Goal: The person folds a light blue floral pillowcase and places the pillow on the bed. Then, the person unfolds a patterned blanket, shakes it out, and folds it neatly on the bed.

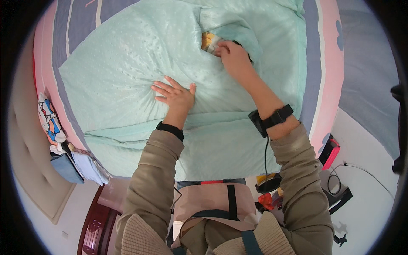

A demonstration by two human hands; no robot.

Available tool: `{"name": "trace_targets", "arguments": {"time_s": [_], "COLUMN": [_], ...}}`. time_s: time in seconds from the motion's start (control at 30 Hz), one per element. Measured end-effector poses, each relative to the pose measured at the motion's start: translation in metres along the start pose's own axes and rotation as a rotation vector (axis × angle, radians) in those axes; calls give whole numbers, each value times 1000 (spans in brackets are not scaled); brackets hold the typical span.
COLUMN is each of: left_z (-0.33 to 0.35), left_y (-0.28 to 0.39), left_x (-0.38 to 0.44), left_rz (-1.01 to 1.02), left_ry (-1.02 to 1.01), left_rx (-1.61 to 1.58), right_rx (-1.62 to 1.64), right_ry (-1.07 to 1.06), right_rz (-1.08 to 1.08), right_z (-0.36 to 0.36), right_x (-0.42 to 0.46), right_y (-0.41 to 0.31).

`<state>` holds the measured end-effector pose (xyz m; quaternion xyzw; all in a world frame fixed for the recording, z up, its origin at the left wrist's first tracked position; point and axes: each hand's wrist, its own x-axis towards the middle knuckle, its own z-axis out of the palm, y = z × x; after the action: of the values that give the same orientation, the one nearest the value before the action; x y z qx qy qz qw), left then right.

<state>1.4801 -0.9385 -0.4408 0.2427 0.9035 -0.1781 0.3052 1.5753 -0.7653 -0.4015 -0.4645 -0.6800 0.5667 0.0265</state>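
Note:
A pale green plush duvet cover (127, 73) lies rumpled over the bed. My left hand (177, 94) rests palm down on it with fingers spread, and creases run out from under the hand. Up and to the right, my right hand (232, 54) is at an opening in the green fabric. Its fingertips are at a white and yellow patterned fabric (208, 42) that shows inside the opening. Whether the fingers pinch that fabric is not clear. Something dark lies just behind the right hand, mostly hidden by the green folds.
Beneath the green cover is a grey, white and pink striped bed sheet (330, 63). Folded clothes (86, 165) sit at the bed's left edge by a padded headboard (35, 165). A cable (266, 156) hangs from the device on my right wrist. A pink bag (213, 199) is against my front.

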Motion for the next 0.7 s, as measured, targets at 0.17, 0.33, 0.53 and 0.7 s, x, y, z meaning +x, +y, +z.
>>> {"name": "trace_targets", "arguments": {"time_s": [0.17,0.33,0.53,0.7], "left_z": [-1,1,-82,-103], "left_y": [-1,-6,58,118], "left_x": [1,-3,-3,-2], "left_rz": [-3,128,987,1168], "left_ry": [-16,125,494,243], "left_rx": [19,-59,-346,-432], "right_rx": [935,1025,1247,1297], "right_ry": [-122,40,129,87], "right_rz": [167,-122,-187,-255], "right_z": [9,-49,-119,-191], "right_x": [40,69,76,104], "right_y": [-8,-9,-31,38]}}
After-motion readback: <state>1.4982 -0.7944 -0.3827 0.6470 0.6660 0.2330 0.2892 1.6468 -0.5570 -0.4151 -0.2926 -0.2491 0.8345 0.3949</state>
